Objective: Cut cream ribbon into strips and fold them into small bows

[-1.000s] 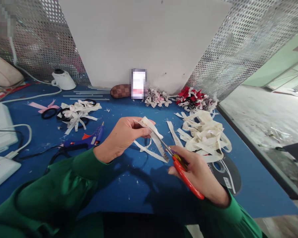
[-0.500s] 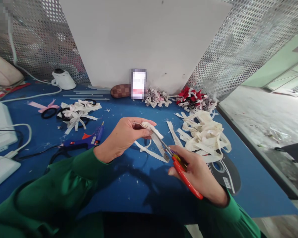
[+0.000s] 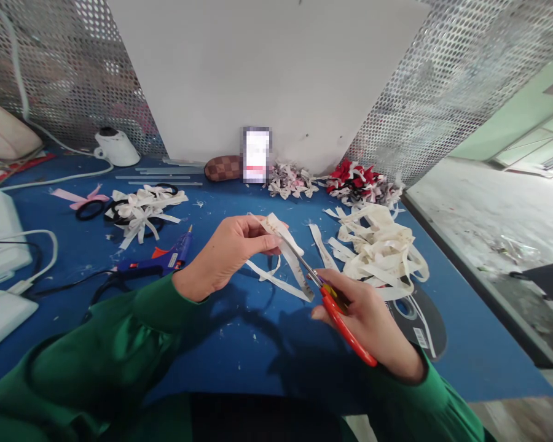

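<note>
My left hand (image 3: 239,248) is closed over the blue table, pinching a folded white ribbon (image 3: 295,265) between thumb and fingers. Printed marks show on the ribbon, whose tail slants down to the right. In my right hand (image 3: 362,313) are scissors (image 3: 345,328) with red handles, fingers wrapped round them. Their blades point up and left and lie against the ribbon close to my left fingertips; whether they are fully closed I cannot make out. Beneath my hands a loose strip of white ribbon (image 3: 276,282) crosses the tabletop.
Right of my hands lie a heap of cream ribbon (image 3: 378,245) and a dark spool (image 3: 426,322). At left are a blue glue gun (image 3: 161,261), white bows with black hair ties (image 3: 142,209) and a power bank (image 3: 4,319). A phone (image 3: 256,153) leans at the back.
The ribbon's folded upper end now stands a little higher above my left fingers, and that hand has shifted slightly. My right hand with the scissors has barely moved.
</note>
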A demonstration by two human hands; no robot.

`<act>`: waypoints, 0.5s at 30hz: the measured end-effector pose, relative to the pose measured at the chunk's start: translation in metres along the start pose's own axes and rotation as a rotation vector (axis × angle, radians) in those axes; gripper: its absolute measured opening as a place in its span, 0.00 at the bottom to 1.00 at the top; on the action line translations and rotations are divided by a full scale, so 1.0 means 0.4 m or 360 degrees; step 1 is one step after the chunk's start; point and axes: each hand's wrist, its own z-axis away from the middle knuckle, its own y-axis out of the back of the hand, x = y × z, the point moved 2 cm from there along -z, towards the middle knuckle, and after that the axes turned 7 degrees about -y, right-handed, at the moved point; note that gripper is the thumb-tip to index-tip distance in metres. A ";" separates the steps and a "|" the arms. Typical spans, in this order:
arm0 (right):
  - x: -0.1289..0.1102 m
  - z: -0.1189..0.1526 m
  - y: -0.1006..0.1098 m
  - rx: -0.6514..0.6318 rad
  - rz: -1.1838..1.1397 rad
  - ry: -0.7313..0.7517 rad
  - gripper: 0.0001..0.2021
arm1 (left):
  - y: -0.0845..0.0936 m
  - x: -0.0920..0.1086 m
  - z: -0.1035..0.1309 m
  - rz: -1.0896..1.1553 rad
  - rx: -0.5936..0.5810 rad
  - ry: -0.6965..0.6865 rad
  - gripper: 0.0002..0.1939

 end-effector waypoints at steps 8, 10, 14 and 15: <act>-0.001 -0.002 0.000 0.0004 0.0037 0.0007 0.19 | 0.001 0.010 -0.003 -0.0037 0.0087 -0.0036 0.15; -0.002 -0.003 -0.002 -0.0008 0.0037 0.0006 0.19 | 0.000 0.010 -0.003 -0.0063 0.0095 -0.0031 0.16; -0.004 -0.006 -0.005 -0.0031 0.0032 -0.0008 0.20 | -0.004 0.002 -0.003 -0.0031 0.0053 0.0002 0.18; -0.005 -0.007 -0.005 -0.0034 0.0034 -0.0006 0.20 | -0.005 0.000 -0.002 -0.0024 0.0045 0.0008 0.18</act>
